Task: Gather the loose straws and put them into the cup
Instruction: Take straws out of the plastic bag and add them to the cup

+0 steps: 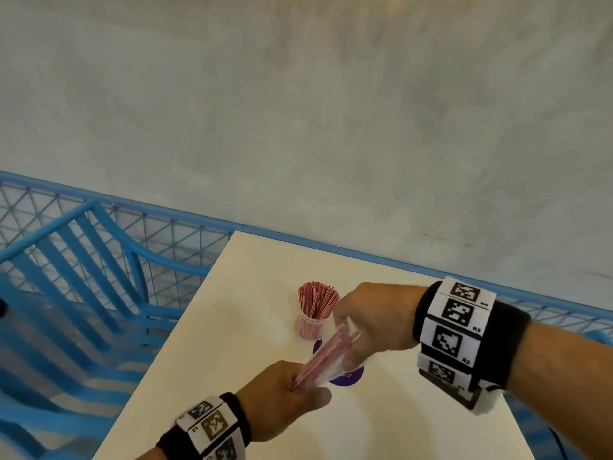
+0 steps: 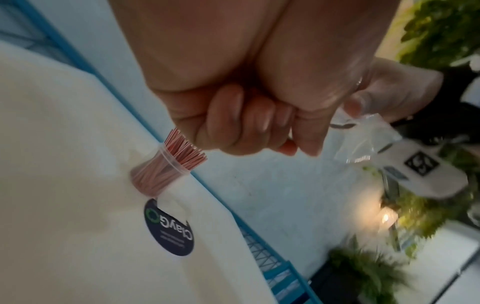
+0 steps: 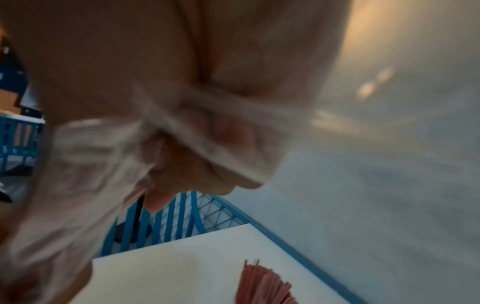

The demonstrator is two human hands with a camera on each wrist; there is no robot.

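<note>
My left hand (image 1: 282, 396) clenches one end of a straw bundle (image 1: 318, 360) just in front of the cup (image 1: 313, 318); my right hand (image 1: 371, 322) grasps its clear wrapper (image 1: 341, 353). These straws look light, thin and slippery, so I'd grip mid-bundle.

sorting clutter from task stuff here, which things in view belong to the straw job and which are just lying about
Job in hand:
cup full of straws
bundle of straws in a clear plastic bag
left hand gripping one end
right hand gripping the other end

Lying about:
round purple sticker on the table
blue chair
</note>
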